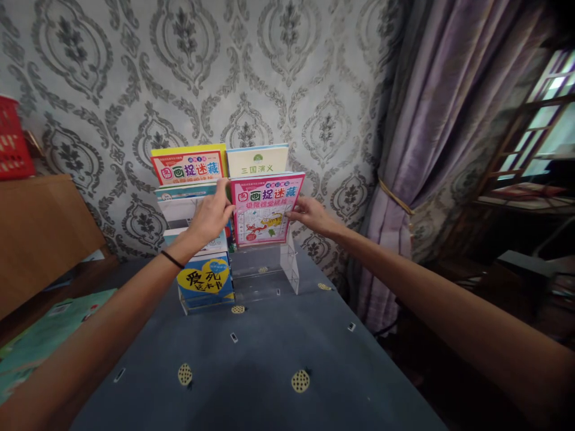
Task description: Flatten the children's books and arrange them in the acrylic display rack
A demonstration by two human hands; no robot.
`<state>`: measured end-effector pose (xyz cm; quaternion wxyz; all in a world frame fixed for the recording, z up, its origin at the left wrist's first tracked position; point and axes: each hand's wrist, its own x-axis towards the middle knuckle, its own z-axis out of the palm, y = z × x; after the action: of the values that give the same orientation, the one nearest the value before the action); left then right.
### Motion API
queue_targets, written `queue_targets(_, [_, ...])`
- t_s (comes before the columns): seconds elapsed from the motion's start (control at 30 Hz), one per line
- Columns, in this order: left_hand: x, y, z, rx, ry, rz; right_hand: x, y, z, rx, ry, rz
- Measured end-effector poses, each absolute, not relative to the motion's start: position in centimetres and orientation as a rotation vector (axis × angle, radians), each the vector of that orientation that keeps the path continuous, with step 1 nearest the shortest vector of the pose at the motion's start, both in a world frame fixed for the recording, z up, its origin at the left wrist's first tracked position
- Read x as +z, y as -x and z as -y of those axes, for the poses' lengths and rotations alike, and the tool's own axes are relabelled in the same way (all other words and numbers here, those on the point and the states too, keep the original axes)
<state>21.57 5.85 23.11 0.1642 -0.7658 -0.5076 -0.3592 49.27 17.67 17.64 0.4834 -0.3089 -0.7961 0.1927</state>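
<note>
A pink picture book stands upright in the right half of a clear acrylic book rack. My right hand pinches its right edge, thumb and fingers closed on it. At its left edge is my left hand, fingers bent against the border; the fingertips are partly hidden. Behind the pink book rises a cream book. The rack's left half holds a red picture book at the back, paler books in the middle and a blue book with a yellow heart in front.
The rack stands on a dark blue tablecloth against a patterned wall. Left are a wooden box, a red basket and green books. A tied purple curtain hangs at the right, beyond the table's edge.
</note>
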Motion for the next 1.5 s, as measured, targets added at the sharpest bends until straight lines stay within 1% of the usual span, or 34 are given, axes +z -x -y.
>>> queue_targets(0.27, [24.2,-22.0,-4.0,-0.743,1.984,1.449,16.8,-49.3,-18.2,0.232,0.907,2.066])
queue_targets(0.47, [24.2,-22.0,-3.7,-0.631,1.92,1.475,16.2,-49.0,-17.4,0.169,0.938,1.974])
queue_targets(0.57, [24.3,-21.9,-3.5,-0.575,1.905,1.487,15.9,-48.9,-16.8,0.186,0.945,1.857])
queue_targets(0.77, [24.4,-22.2,-3.2,-0.504,1.879,1.554,16.0,-48.8,-16.6,0.344,0.854,1.777])
queue_targets(1.03, [25.1,-22.9,-3.0,-0.411,1.844,1.645,16.3,-48.3,-16.4,0.327,0.788,1.808])
queue_targets(1.5, [25.3,-23.2,-4.1,-0.508,1.83,1.65,16.1,-47.5,-17.0,0.421,0.715,1.701])
